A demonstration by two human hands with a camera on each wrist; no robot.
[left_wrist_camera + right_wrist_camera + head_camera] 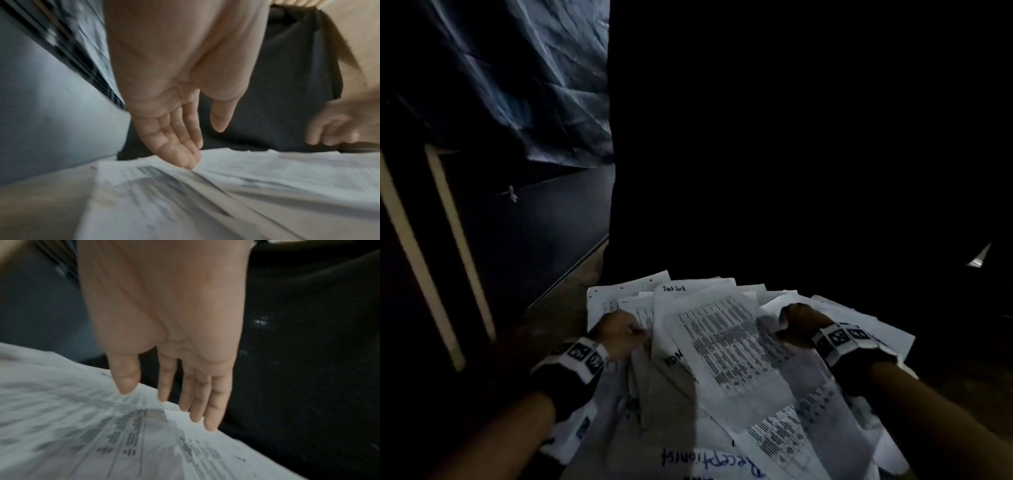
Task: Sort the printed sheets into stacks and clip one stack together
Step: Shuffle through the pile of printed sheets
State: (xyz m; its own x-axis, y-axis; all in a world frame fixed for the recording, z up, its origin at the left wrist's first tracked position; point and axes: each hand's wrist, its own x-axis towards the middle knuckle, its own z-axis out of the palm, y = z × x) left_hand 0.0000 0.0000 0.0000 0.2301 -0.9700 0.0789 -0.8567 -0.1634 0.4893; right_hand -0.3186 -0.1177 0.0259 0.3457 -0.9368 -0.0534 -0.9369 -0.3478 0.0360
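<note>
Many loose printed sheets (726, 346) heaped unsorted on the counter (41, 194) — both my grips, left hand (164, 113) and right hand (164, 337), flat-fingered, holding nothing — thin, limp, slippery; I'd pinch one edge.

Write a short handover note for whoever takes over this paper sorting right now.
Left hand: open, straight fingers touching the left side of the printed sheets.
Right hand: open, fingertips at the pile's right edge, holding nothing.
Sheets: one loose, overlapping heap on the table, a table printout on top, handwritten pages mixed in.
Done: no separate stacks visible.
Left: sort into stacks, clip one. No clip is visible in the dim views.
</note>
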